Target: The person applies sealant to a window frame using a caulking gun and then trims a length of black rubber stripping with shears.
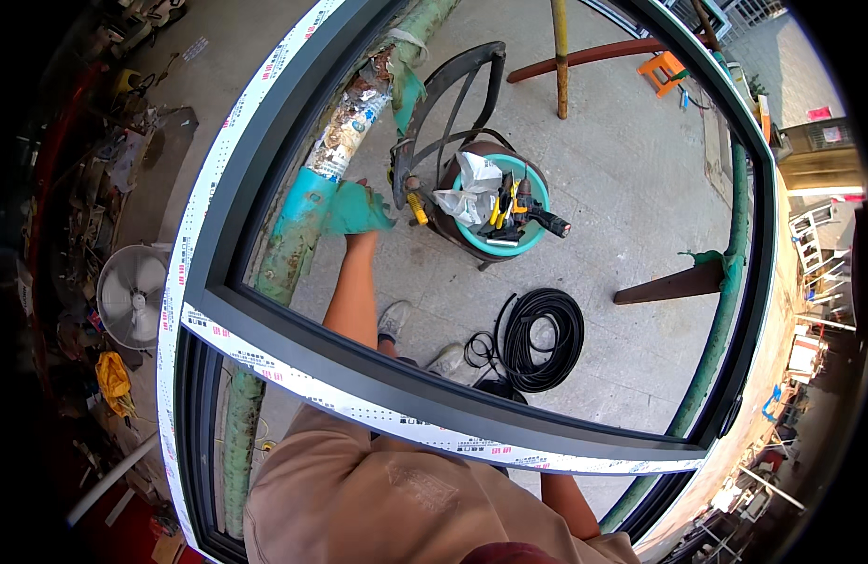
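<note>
A person leans over a dark window frame (377, 376); the right hand is hidden beneath it. Beyond, the left hand (361, 209) is closed on a teal cloth (354, 211) against a green pipe (297, 235). Farther off sit a coiled black hose (544, 338) and a teal tool bucket (532, 193).

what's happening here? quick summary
A person leans over a large dark window frame lying flat on padded green trestle bars. Their left hand reaches through the opening and touches a teal cloth on the bar. The right hand is hidden below the frame. Beyond sit a teal tool bucket and a coiled black cable.
</note>
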`<state>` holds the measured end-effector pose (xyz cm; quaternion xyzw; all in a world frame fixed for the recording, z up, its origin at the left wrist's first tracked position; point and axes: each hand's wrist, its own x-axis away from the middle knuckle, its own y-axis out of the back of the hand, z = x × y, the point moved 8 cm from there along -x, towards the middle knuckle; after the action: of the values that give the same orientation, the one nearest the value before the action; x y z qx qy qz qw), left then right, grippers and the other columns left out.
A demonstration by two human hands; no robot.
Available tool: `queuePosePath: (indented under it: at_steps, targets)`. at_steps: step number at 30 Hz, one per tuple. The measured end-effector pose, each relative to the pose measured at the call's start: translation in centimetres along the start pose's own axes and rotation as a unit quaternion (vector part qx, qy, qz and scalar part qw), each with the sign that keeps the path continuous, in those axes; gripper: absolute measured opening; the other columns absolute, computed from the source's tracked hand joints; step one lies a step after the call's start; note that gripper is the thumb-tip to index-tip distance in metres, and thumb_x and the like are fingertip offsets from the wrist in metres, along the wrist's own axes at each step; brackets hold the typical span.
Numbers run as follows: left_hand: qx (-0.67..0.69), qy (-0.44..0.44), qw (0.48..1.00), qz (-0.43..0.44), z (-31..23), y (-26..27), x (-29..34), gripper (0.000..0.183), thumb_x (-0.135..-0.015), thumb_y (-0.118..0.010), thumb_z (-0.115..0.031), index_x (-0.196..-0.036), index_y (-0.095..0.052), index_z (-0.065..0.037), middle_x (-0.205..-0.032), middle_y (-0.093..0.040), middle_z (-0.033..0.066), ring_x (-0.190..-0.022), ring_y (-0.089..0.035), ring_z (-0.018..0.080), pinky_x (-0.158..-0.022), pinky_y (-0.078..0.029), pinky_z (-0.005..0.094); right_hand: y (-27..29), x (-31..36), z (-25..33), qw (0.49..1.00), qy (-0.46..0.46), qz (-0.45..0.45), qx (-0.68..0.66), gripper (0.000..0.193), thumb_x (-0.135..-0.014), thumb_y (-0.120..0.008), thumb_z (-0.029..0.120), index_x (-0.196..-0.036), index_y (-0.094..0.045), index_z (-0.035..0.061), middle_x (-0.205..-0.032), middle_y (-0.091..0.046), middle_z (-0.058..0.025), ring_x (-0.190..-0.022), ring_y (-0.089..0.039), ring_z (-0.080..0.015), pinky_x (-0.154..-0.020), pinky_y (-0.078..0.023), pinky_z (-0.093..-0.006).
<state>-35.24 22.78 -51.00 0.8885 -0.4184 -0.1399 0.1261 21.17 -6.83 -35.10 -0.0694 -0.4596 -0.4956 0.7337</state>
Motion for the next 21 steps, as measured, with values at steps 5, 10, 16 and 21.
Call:
queuePosePath:
  at_steps: [5,10,16,21]
  targets:
    - [0.289,0.035,0.954,0.077,-3.3,-5.1,-4.5,0.051,-0.099,-0.076,-0.02,-0.146,-0.063,-0.005,-0.131,-0.071,0.0144,-0.122,-0.067,0.0226,-0.103,-0.053,0.0359,-0.4,3.2,-3.0,0.999,-0.05,-0.007,0.0,0.026,-0.105,-0.074,0.027,-0.118,-0.075,0.0039,-0.089,-0.077,-0.0068,-0.083,-0.072,-0.0138,-0.075,-0.057,-0.0312]
    - [0.344,0.154,0.908,0.181,-5.1,-6.9,-4.8,0.042,-0.098,-0.077,-0.023,-0.135,-0.069,-0.003,-0.114,-0.075,0.0094,-0.1,-0.07,0.0187,-0.085,-0.057,0.0344,-0.9,4.1,-3.9,0.997,-0.078,-0.017,-0.002,0.026,-0.105,-0.073,0.027,-0.119,-0.075,0.0047,-0.09,-0.077,-0.0069,-0.084,-0.072,-0.014,-0.076,-0.057,-0.0317]
    - [0.035,0.009,0.983,0.178,-8.8,-4.7,-5.4,0.027,-0.108,-0.063,-0.027,-0.109,-0.076,-0.004,-0.093,-0.076,0.0097,-0.085,-0.074,0.0207,-0.077,-0.057,0.0374,-1.6,3.4,-3.9,0.998,-0.064,-0.028,0.005,0.027,-0.105,-0.073,0.028,-0.12,-0.076,0.0055,-0.09,-0.078,-0.0071,-0.085,-0.072,-0.0142,-0.077,-0.058,-0.0323]
    - [0.004,-0.067,0.996,0.064,-11.1,-0.1,-3.4,0.014,-0.105,-0.067,-0.017,-0.104,-0.075,-0.006,-0.09,-0.075,0.0165,-0.085,-0.073,0.0337,-0.078,-0.056,0.0461,-2.2,3.0,-4.1,0.996,-0.091,-0.005,-0.013,0.028,-0.105,-0.072,0.029,-0.124,-0.076,0.007,-0.099,-0.08,-0.0103,-0.095,-0.075,-0.0198,-0.084,-0.058,-0.0366]
